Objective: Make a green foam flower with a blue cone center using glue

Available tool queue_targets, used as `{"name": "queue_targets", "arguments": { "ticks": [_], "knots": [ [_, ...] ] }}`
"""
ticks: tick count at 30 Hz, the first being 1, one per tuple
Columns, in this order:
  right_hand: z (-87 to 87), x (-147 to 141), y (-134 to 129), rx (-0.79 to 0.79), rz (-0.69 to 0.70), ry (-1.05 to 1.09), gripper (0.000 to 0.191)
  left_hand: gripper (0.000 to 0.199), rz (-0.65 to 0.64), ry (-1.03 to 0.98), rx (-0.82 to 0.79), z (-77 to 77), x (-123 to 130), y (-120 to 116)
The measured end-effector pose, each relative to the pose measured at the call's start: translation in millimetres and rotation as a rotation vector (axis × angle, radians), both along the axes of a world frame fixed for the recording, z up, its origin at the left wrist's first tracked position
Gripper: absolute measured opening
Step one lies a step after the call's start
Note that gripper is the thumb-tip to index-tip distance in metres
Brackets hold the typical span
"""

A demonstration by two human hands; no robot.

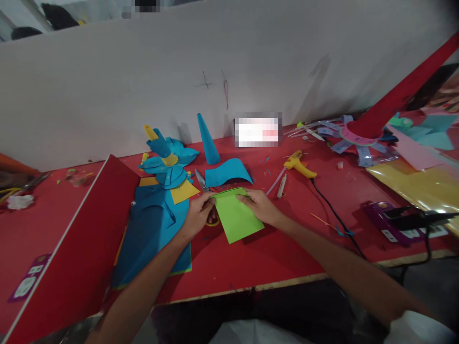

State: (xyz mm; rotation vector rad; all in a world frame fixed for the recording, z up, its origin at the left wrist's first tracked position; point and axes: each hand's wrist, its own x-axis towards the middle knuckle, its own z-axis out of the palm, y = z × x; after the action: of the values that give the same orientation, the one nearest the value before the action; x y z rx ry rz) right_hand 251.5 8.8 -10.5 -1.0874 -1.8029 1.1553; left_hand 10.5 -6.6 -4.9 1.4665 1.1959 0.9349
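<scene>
A sheet of lime green paper is held above the red table, its far edge looking folded over. My left hand pinches that edge at its left corner, and my right hand grips it at the right. Partly hidden behind my left hand lie scissors, blades pointing away and a yellow handle loop showing below. Just beyond the paper rests a curved blue paper piece. A blue paper cone stands behind it. Blue paper sheets and a yellow paper piece lie left of my hands.
A blue paper flower stands at the back left, near a red upright divider. To the right are a yellow glue gun with a black cord, a purple power strip and a tall red cone. A white wall rises behind.
</scene>
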Motion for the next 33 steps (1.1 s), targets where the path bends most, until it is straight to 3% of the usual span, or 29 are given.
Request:
{"name": "queue_targets", "arguments": {
  "ticks": [3,7,11,19,22,27,33],
  "knots": [
    [-0.5,1,0,0.002,-0.008,-0.014,0.044,0.043,0.011,0.021,0.025,1.1,-1,1],
    [1.4,0,-2,0.034,-0.011,-0.007,0.041,0.028,0.050,0.144,0.229,6.3,-4,3],
    [3.7,0,-3,0.052,-0.021,-0.017,0.040,0.029,0.080,0.223,0.355,8.0,-6,4],
    [7.9,1,-4,0.038,-0.023,-0.022,0.039,0.046,0.123,0.228,0.337,-2.9,-8,3],
    [6.9,1,-4,0.015,-0.033,-0.016,0.042,0.046,0.109,0.173,0.272,2.0,-8,2],
    [3.4,1,-4,0.027,-0.066,-0.038,0.052,0.050,-0.034,0.153,0.146,13.5,-9,2],
    [1.4,1,-2,-0.032,-0.032,-0.031,0.050,0.054,-0.016,0.221,0.252,14.1,-6,3]
  ]
}}
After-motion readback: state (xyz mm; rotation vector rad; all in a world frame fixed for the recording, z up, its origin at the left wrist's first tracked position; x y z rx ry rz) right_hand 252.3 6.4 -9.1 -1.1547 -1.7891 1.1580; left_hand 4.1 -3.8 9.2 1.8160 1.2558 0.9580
